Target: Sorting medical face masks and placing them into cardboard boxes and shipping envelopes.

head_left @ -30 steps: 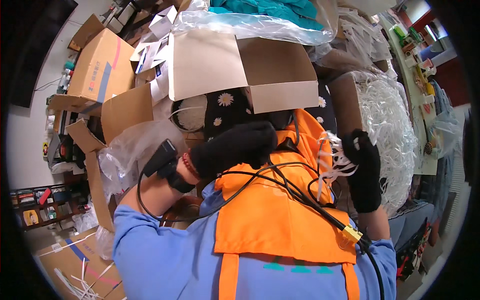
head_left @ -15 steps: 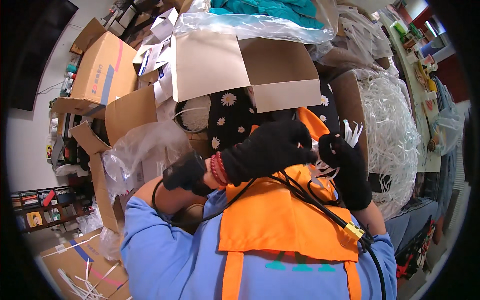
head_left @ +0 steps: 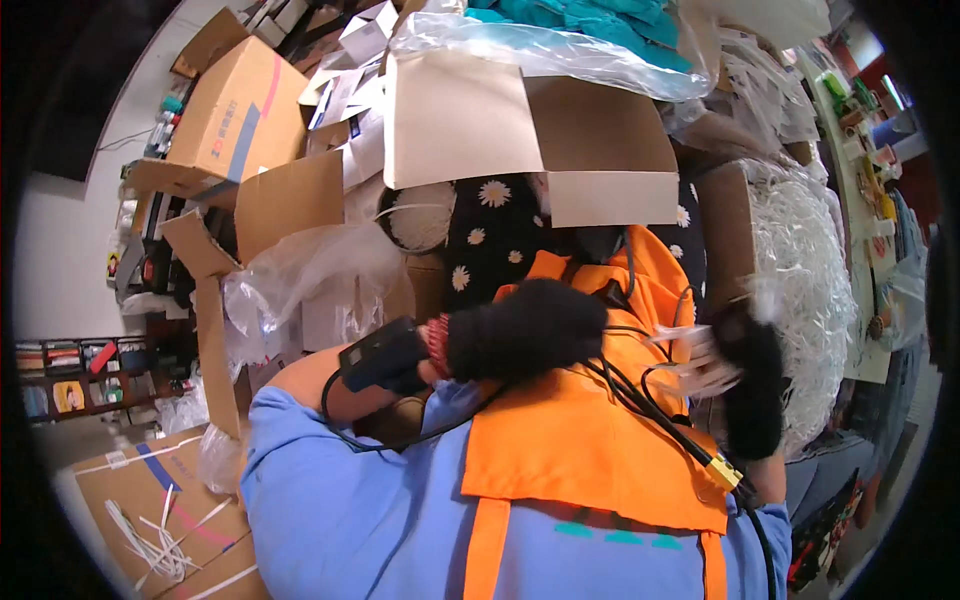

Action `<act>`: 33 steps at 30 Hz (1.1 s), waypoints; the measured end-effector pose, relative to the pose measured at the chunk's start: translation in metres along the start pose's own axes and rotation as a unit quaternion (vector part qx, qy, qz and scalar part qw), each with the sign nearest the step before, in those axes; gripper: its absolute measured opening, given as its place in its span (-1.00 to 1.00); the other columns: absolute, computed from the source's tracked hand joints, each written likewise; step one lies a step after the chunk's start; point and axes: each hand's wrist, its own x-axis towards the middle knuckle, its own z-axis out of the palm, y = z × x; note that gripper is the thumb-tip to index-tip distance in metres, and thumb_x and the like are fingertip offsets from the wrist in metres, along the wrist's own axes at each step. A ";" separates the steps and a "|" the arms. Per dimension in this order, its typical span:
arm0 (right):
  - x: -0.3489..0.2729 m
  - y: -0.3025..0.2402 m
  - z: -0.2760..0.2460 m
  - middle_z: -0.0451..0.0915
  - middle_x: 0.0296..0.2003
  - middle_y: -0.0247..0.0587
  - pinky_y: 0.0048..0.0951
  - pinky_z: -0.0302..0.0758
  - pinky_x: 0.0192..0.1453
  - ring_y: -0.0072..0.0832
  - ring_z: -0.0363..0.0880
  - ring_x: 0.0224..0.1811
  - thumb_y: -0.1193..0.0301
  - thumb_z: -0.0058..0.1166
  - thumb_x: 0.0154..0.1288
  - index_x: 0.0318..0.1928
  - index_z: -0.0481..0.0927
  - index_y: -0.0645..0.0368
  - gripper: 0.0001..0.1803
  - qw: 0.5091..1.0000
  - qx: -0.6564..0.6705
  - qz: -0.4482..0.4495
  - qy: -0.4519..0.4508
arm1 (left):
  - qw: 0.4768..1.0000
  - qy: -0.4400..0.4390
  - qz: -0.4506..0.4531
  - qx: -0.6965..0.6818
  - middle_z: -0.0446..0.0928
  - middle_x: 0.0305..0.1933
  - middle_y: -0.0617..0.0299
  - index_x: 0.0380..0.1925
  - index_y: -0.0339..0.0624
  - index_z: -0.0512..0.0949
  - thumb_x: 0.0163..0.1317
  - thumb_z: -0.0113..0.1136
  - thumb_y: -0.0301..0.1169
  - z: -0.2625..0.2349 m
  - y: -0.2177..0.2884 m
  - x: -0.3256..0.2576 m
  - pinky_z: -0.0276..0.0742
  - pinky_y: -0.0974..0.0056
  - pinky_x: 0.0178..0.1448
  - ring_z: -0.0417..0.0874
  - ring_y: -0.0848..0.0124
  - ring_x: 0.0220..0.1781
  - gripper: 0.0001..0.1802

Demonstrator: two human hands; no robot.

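**Right hand (head_left: 745, 360) clutches white strips (head_left: 698, 365) at the edge of an orange apron (head_left: 590, 450)**

Black-gloved and blurred, the right hand is closed around the strips just right of the apron, their loose ends trailing left over its border. The left hand (head_left: 540, 330), also in a black glove, is curled above the apron's upper left part, well apart from the strips; whether it grasps anything cannot be told. A red bracelet (head_left: 437, 345) and a black device (head_left: 385, 357) ring that wrist.

Black cables (head_left: 645, 418) cross the apron, passing a yellow clip (head_left: 723, 473) near its right edge. To the apron's right, a heap of white shreds (head_left: 805, 310) spills beside a brown carton wall (head_left: 727, 215). Beyond the apron are black daisy-print cloth (head_left: 490, 240), an open cardboard box (head_left: 460, 125) and, farther off, teal fabric (head_left: 610, 25) in clear plastic. A bucket of white bits (head_left: 420, 222) stands beyond its upper left, and a clear plastic bag (head_left: 295, 285) sags to its left.
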 end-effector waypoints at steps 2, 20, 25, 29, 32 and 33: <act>0.021 -0.003 -0.082 0.46 0.20 -0.10 -0.39 0.42 0.26 -0.38 0.43 0.25 0.33 -0.16 0.49 0.35 0.28 0.24 -0.51 0.977 -0.079 -0.196 -0.036 | 0.984 0.124 0.063 0.109 0.59 -0.17 0.11 -0.30 -0.11 0.62 0.18 0.19 -0.33 -0.028 -0.041 -0.036 0.58 0.14 -0.11 0.65 0.12 -0.23 -0.85; 0.092 -0.019 0.024 0.57 -0.45 -0.31 -0.51 0.43 -0.51 -0.53 0.53 -0.55 0.09 0.02 0.47 -0.22 0.55 0.14 -0.65 0.983 -0.003 -0.152 0.102 | 0.775 0.428 -0.285 0.367 0.61 -0.11 -0.19 0.00 -0.23 0.54 0.25 0.13 -0.34 -0.163 -0.257 -0.086 0.55 -0.01 0.04 0.62 -0.13 -0.04 -0.66; 0.095 -0.031 0.026 0.58 -0.23 -0.37 -0.49 0.54 -0.07 -0.59 0.57 -0.20 0.14 -0.10 0.55 0.06 0.55 0.12 -0.64 0.985 0.124 -0.112 0.052 | 0.703 0.295 -0.132 0.633 0.63 -0.38 0.04 -0.25 -0.13 0.62 0.30 0.10 -0.30 -0.196 -0.169 -0.064 0.58 0.12 -0.33 0.67 0.14 -0.39 -0.81; 0.102 -0.038 0.027 0.58 -0.30 -0.38 -0.48 0.53 -0.17 -0.57 0.57 -0.27 0.10 -0.06 0.52 -0.06 0.57 0.10 -0.66 0.979 0.147 -0.116 0.087 | 0.953 0.268 -0.057 0.127 0.54 -0.39 0.23 -0.07 -0.27 0.58 0.41 0.01 -0.35 -0.144 -0.074 0.000 0.53 0.34 -0.31 0.59 0.45 -0.43 -0.74; 0.105 -0.049 0.049 0.61 -0.42 -0.34 -0.50 0.52 -0.38 -0.52 0.60 -0.42 0.07 -0.03 0.49 -0.22 0.58 0.09 -0.65 0.967 0.179 -0.141 0.112 | 0.974 0.083 -0.052 -0.205 0.60 -0.09 0.23 0.04 -0.23 0.53 0.31 0.23 -0.39 -0.073 -0.016 0.048 0.55 0.32 0.07 0.61 0.44 -0.07 -0.68; 0.106 -0.048 0.044 0.61 -0.41 -0.33 -0.50 0.52 -0.35 -0.52 0.60 -0.41 0.07 -0.03 0.49 -0.22 0.58 0.09 -0.64 0.972 0.175 -0.135 0.082 | 0.981 0.062 -0.077 -0.167 0.60 -0.04 0.22 0.07 -0.24 0.51 0.29 0.27 -0.36 -0.053 0.012 0.058 0.52 0.30 0.16 0.60 0.43 0.01 -0.62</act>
